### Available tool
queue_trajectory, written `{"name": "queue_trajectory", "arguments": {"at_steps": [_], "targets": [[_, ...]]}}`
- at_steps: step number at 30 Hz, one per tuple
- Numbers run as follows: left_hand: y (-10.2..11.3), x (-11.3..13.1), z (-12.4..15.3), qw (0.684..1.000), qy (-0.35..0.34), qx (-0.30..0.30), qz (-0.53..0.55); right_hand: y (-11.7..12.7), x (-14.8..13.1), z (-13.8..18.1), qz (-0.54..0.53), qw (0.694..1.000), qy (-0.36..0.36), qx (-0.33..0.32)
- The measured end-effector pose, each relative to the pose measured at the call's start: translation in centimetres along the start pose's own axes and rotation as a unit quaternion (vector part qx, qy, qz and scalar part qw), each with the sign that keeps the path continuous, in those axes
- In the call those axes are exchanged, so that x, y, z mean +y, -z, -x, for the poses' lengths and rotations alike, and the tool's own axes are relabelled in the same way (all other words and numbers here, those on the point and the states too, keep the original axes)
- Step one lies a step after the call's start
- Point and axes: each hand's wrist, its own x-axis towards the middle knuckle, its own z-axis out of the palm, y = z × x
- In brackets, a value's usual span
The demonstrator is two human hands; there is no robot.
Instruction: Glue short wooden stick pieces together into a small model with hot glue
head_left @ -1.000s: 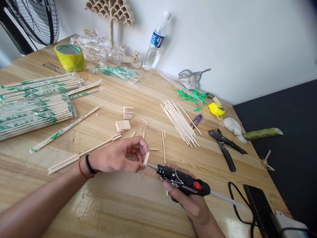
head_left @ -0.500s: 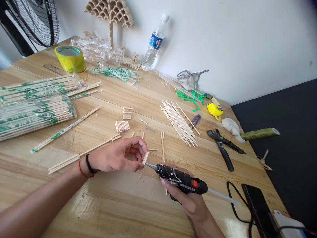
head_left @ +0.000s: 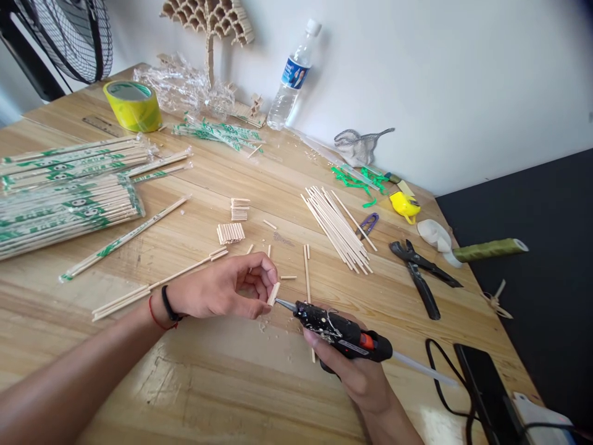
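Note:
Between the thumb and fingers of my left hand (head_left: 236, 287) are short pieces of wooden stick (head_left: 273, 294), lying side by side. My right hand (head_left: 356, 371) is wrapped round the handle of a black hot glue gun (head_left: 340, 330), whose metal nozzle meets or nearly meets the short pieces. A clear glue stick (head_left: 424, 369) juts from the gun's back end. Beyond my left hand lie two small blocks of short stick pieces, a nearer one (head_left: 230, 233) and a farther one (head_left: 239, 209). Long sticks (head_left: 185, 274) run on the table behind my left wrist.
Loose chopsticks (head_left: 336, 228) lie in a pile beside purple snips (head_left: 368, 225) and black cutters (head_left: 417, 272). Wrapped chopsticks (head_left: 69, 207) cover the left side. At the back stand yellow tape (head_left: 134, 111), a water bottle (head_left: 291, 77) and a stick-built tree (head_left: 208, 37). A black phone (head_left: 486, 389) lies at right.
The glue gun's nozzle has shifted slightly up along the short stick pieces in my left hand. Both hands keep their grip, and the whole view has moved a little.

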Motion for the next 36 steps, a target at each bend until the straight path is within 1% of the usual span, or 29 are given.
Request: {"name": "queue_trajectory", "arguments": {"at_steps": [8, 12, 16, 21, 33, 36], "targets": [[0.0, -0.1, -0.1, 1.000, 0.002, 0.000, 0.003, -0.1, 0.6, 0.3, 0.012, 0.999, -0.023, 0.031], [0.1, -0.1, -0.1, 1.000, -0.002, -0.003, -0.001, -0.2, 0.1, 0.1, -0.012, 1.000, -0.015, 0.020], [0.0, 0.1, -0.1, 1.000, -0.004, -0.002, -0.001, -0.3, -0.2, -0.1, -0.009, 1.000, -0.017, 0.014], [-0.1, 0.2, 0.0, 1.000, -0.001, -0.003, -0.001, -0.4, -0.2, -0.1, -0.018, 1.000, -0.011, 0.020], [-0.2, 0.3, 0.0, 1.000, 0.006, 0.002, -0.012, -0.4, -0.3, -0.1, -0.010, 0.998, -0.049, 0.024], [-0.2, 0.1, -0.1, 1.000, 0.005, 0.003, -0.007, -0.4, -0.4, -0.2, 0.002, 0.999, -0.041, 0.024]]}}
